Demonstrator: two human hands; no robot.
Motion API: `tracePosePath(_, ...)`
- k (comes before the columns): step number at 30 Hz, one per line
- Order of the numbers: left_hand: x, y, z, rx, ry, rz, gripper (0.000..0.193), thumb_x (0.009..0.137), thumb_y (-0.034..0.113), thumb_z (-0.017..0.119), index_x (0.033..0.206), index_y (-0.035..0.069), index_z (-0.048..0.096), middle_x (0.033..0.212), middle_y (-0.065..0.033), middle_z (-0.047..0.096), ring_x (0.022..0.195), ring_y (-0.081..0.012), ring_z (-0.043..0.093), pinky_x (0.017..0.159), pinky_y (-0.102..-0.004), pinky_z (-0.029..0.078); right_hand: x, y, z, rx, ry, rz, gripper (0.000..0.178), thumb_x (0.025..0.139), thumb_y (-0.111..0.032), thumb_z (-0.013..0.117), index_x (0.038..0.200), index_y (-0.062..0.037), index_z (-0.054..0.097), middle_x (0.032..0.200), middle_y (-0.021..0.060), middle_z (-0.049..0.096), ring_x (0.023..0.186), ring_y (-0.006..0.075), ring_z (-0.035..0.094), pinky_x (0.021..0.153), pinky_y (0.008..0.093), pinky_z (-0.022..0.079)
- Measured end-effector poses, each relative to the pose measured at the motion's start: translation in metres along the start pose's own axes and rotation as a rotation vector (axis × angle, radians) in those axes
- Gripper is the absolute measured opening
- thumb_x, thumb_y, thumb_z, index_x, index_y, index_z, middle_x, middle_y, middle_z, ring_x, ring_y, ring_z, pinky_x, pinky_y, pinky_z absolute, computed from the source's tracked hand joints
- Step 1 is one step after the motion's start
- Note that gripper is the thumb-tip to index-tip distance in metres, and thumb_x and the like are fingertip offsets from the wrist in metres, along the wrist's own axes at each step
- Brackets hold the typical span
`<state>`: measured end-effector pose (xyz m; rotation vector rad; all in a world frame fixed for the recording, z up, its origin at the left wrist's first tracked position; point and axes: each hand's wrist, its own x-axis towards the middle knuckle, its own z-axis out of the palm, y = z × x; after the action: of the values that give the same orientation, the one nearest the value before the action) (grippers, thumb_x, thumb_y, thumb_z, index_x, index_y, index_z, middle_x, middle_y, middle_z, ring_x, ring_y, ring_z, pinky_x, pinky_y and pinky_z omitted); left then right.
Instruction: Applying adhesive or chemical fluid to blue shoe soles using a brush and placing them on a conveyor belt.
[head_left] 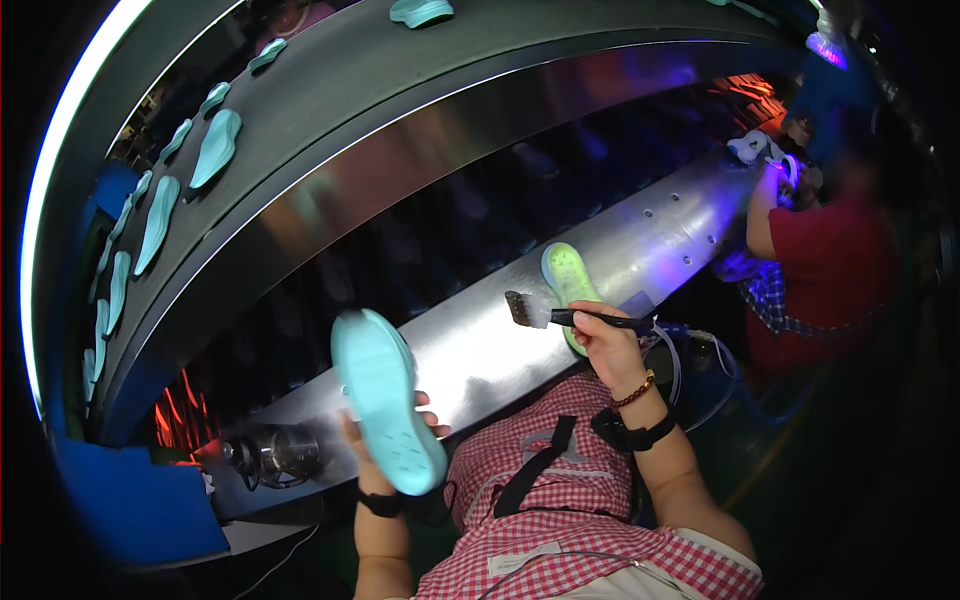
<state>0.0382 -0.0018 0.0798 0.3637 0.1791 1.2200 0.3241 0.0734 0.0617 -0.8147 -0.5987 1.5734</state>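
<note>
A turquoise shoe sole is held up, toe end away from me, in my left hand. My fingers wrap around its sides from beneath. In my right hand is a flat brush with a black handle, its dark bristles pointing left. Below the brush, a yellow-green sole with a turquoise rim lies on the metal bench. My right hand and the brush handle cover part of that sole.
A dark conveyor belt curves beyond the bench, carrying several turquoise soles. At the bench's left end stands a glass jar. Pale tubes loop beside my right arm. A co-worker in red handles a sole under purple light at the right.
</note>
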Motion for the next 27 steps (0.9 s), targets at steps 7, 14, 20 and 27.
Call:
tracePosePath(7, -0.007, -0.018, -0.061, 0.075, 0.152, 0.011, 0.086, 0.073, 0.073, 0.033, 0.127, 0.008, 0.035, 0.116, -0.0179, 0.048, 0.107, -0.0339, 0.047, 0.096, -0.0489, 0.032, -0.008, 0.065, 0.063, -0.167, -0.343, 0.038, 0.022, 0.074, -0.001, 0.062, 0.095, 0.0031, 0.061, 0.088, 0.0087, 0.063, 0.077, 0.0093, 0.056, 0.071, 0.0198, 0.043)
tracePosePath(14, -0.003, -0.025, -0.088, -0.086, 0.223, -0.003, 0.081, 0.077, 0.071, 0.016, 0.120, 0.007, 0.042, 0.103, -0.0163, 0.054, 0.094, -0.0321, 0.054, 0.089, -0.0488, 0.038, 0.021, 0.129, 0.085, -0.284, -0.430, 0.222, 0.023, 0.075, -0.004, 0.062, 0.097, 0.0041, 0.061, 0.087, 0.0094, 0.063, 0.078, 0.0109, 0.058, 0.072, 0.0215, 0.046)
tracePosePath(20, -0.004, -0.031, -0.115, -0.006, 0.384, 0.113, 0.073, 0.081, 0.065, 0.016, 0.119, 0.009, 0.042, 0.104, -0.0140, 0.053, 0.096, -0.0276, 0.053, 0.089, -0.0414, 0.039, 0.025, 0.146, 0.101, -0.446, -0.407, 0.094, 0.020, 0.075, -0.003, 0.063, 0.094, 0.0025, 0.062, 0.087, 0.0089, 0.063, 0.077, 0.0109, 0.059, 0.068, 0.0205, 0.048)
tracePosePath(27, -0.005, -0.013, -0.127, 0.125, 0.542, 0.221, 0.065, 0.084, 0.062, 0.021, 0.111, 0.008, 0.047, 0.104, -0.0092, 0.053, 0.096, -0.0232, 0.052, 0.084, -0.0363, 0.042, -0.007, 0.157, 0.110, -0.933, -0.641, -0.418, 0.023, 0.068, -0.008, 0.064, 0.089, -0.0024, 0.065, 0.072, 0.0118, 0.062, 0.066, 0.0201, 0.058, 0.064, 0.0280, 0.045)
